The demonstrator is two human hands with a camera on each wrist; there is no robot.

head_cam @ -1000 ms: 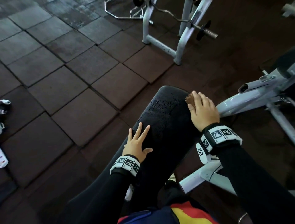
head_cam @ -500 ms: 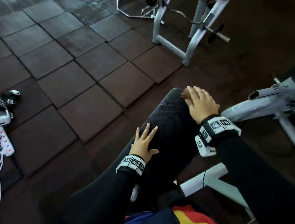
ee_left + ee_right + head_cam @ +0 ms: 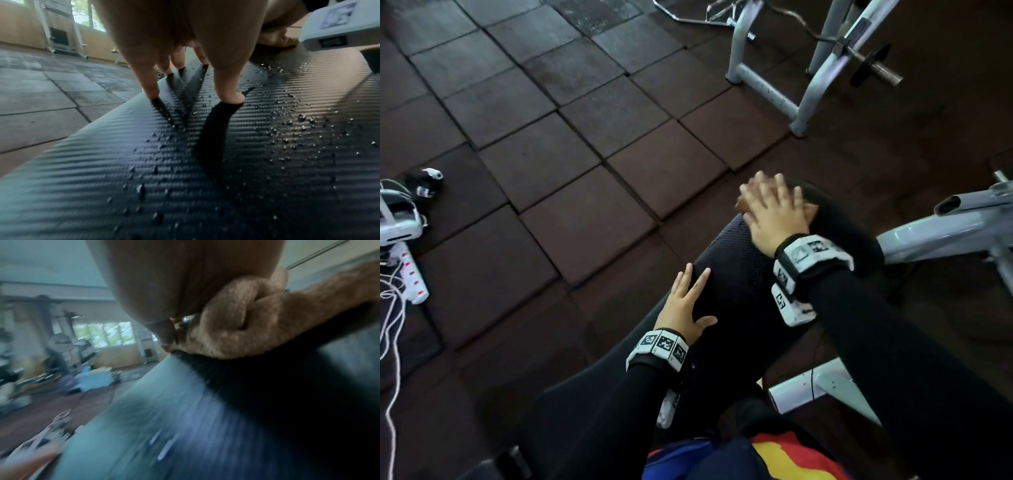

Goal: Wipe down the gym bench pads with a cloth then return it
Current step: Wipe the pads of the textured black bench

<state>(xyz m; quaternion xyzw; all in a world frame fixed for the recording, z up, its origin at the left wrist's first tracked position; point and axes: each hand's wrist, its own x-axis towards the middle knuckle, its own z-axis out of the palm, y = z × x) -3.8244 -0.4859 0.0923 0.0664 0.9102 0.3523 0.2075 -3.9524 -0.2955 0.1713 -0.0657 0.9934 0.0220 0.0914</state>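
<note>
A black textured bench pad [image 3: 729, 270] runs away from me, with water droplets on its surface [image 3: 287, 129]. My left hand [image 3: 685, 308] rests flat on the pad's near left side, its fingers [image 3: 150, 78] spread and straight. At the pad's far end my right hand [image 3: 774, 212], blurred by motion, presses flat on a brown cloth [image 3: 741, 205]. The cloth [image 3: 246, 321] lies bunched under the palm against the pad [image 3: 205, 418]. It also shows in the left wrist view as a brown cloth [image 3: 273, 37] ahead of the left hand.
The bench's white metal frame [image 3: 945, 222] sticks out to the right. A white barbell rack [image 3: 774, 92] stands on the rubber floor tiles beyond. A power strip [image 3: 412, 277] with white cables and a white device [image 3: 397, 219] lie on the floor at the left.
My right hand has slid the cloth from the pad's right edge leftward across its far end. The left hand has stayed in place on the pad.
</note>
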